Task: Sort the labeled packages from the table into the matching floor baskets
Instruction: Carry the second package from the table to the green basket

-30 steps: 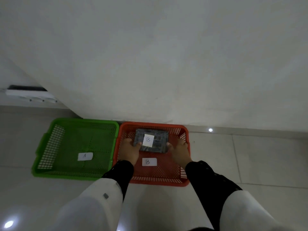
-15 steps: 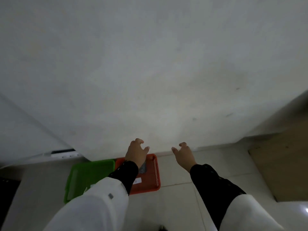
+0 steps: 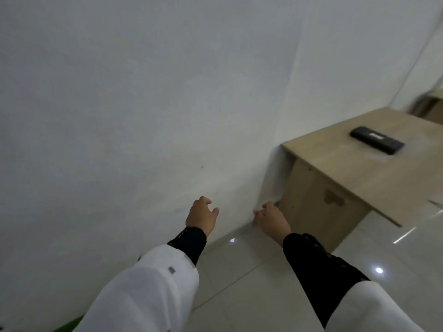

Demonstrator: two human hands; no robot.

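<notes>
My left hand (image 3: 201,215) and my right hand (image 3: 272,218) hover in front of me over the floor, both empty with fingers loosely spread. A dark flat package (image 3: 376,143) with a small white label lies on the wooden table (image 3: 359,173) at the right, well beyond my right hand. Only a sliver of the green basket (image 3: 69,327) shows at the bottom left edge. The red basket is out of view.
A plain white wall (image 3: 143,104) fills the left and centre. Glossy light floor tiles (image 3: 251,283) run below my arms. The table's side panel (image 3: 318,207) stands close to the wall corner.
One second ago both hands held the B package in the red basket. They let it go, rose empty, and my view swung right, so the baskets left view and the table appeared.
</notes>
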